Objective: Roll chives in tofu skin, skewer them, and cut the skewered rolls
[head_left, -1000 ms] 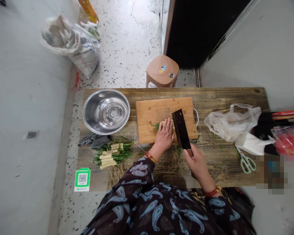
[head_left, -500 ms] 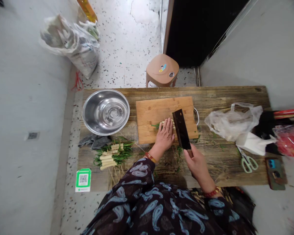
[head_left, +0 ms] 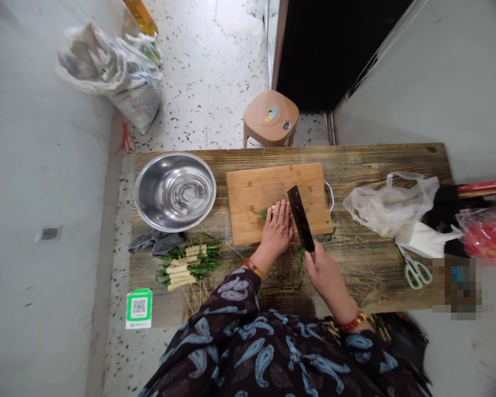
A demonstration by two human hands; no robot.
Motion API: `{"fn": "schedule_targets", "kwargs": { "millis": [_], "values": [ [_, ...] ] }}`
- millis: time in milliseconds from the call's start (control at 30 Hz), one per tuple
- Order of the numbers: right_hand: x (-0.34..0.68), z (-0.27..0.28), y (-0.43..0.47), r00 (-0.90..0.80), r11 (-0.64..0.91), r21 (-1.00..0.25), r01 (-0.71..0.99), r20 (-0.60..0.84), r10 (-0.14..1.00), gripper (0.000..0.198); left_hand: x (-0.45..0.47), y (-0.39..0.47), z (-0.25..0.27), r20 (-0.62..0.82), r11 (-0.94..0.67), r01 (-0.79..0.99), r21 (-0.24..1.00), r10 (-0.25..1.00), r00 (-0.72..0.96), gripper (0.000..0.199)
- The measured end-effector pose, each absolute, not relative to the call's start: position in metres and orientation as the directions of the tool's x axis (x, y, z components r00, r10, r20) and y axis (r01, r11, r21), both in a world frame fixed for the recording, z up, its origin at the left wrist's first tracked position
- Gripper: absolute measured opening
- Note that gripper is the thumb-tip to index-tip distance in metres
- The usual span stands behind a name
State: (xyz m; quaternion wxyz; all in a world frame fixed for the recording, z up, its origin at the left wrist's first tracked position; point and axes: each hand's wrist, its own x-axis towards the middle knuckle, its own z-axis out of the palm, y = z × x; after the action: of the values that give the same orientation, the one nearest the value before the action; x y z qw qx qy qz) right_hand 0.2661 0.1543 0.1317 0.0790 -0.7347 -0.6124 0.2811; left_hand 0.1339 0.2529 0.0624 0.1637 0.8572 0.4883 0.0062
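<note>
My left hand point(head_left: 277, 226) lies flat, fingers stretched out, on pale rolls with green leaves point(head_left: 261, 213) on the wooden cutting board point(head_left: 248, 190). The palm and fingers hide most of these rolls. Closed around its handle, my right hand point(head_left: 323, 270) holds a dark cleaver point(head_left: 301, 218). The blade slants across the board just right of my left fingertips, beside the ends of the rolls. Whether its edge touches them I cannot tell. More pale rolls with green leaves and thin sticks point(head_left: 182, 271) are piled on the table left of my left arm.
A steel basin point(head_left: 143, 190) stands left of the board, with a dark grey cloth point(head_left: 159, 242) below it. On the right are a plastic bag point(head_left: 391, 207), scissors point(head_left: 416, 271) and a red package point(head_left: 483, 234). A stool point(head_left: 270, 113) stands beyond the wooden table point(head_left: 372, 160).
The cleaver has turned so that less of its flat side shows, and it sits slightly closer to my left fingers. My left hand stays on the rolls. The whole view shifts slightly.
</note>
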Motion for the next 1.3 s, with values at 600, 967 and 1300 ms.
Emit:
{"fn": "schedule_targets", "kwargs": {
  "millis": [600,967,1300],
  "values": [
    [0.290,0.117,0.174,0.311,-0.471,-0.727,0.500,-0.357,0.881,0.028,0.116,0.250,0.082,-0.087,-0.334,0.882,0.332,0.920,0.381,0.056],
    [0.330,0.132,0.119,0.410,-0.542,-0.745,0.388,-0.387,0.826,0.033,0.157,0.220,0.085,-0.320,0.076,0.976,0.206,0.947,-0.007,0.049],
    [0.343,0.135,0.102,0.362,-0.537,-0.738,0.409,-0.410,0.838,0.035,0.134,0.210,0.082,-0.320,0.064,0.992,0.105,0.947,-0.027,0.025]
  ]
}}
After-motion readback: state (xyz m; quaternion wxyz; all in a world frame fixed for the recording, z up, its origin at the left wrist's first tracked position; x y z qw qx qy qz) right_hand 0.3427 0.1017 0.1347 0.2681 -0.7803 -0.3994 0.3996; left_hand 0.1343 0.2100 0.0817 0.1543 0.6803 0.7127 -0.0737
